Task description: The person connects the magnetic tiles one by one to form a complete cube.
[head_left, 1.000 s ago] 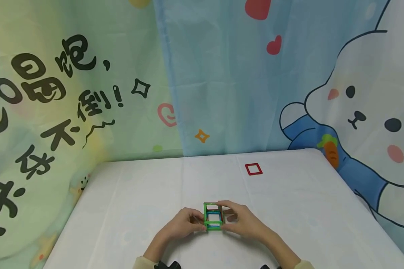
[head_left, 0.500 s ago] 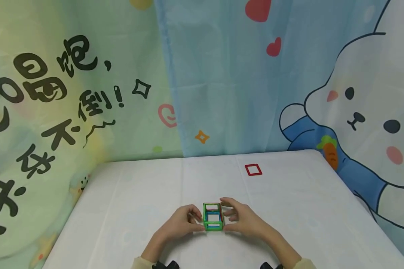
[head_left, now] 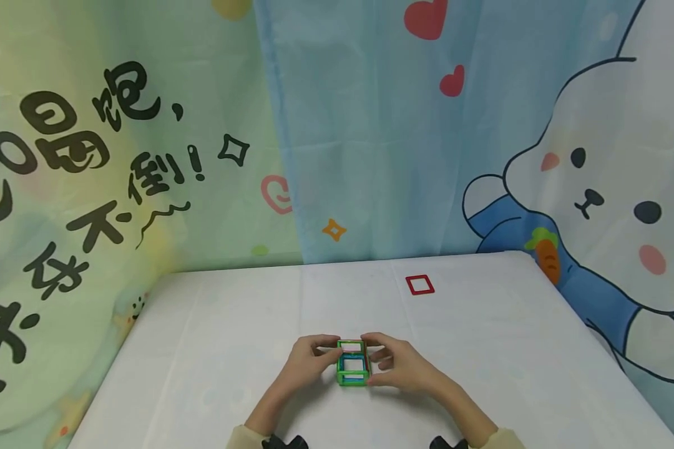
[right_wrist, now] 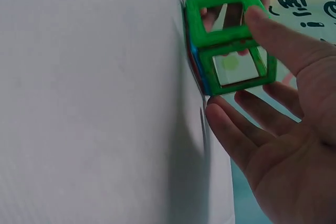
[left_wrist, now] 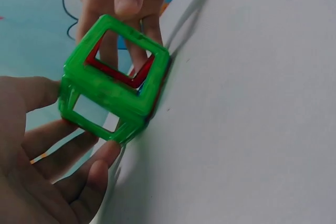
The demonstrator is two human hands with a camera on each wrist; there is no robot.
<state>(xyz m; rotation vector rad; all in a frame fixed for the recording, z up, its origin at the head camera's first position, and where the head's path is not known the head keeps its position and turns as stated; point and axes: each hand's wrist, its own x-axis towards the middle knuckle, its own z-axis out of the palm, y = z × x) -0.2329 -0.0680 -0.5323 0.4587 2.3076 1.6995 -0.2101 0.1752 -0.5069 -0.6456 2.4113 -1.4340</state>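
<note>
A small box-shaped frame of magnetic tiles stands on the white table between both hands. Its tiles are hollow squares, green towards the person, with blue and red ones behind. My left hand pinches its left side, thumb on the upper edge and fingers at the far side. On the other side my right hand holds it between thumb and forefinger. In the right wrist view the thumb lies on a green tile. The left wrist view shows a red tile through the green one.
One loose red square tile lies flat near the back edge of the white table. Behind the table hangs a printed curtain with hearts, lettering and a cartoon animal.
My left thumb and forefinger have shifted up from the tile box's lower left side to its upper left edge. The right forefinger lifted off, then came back to the far right corner.
</note>
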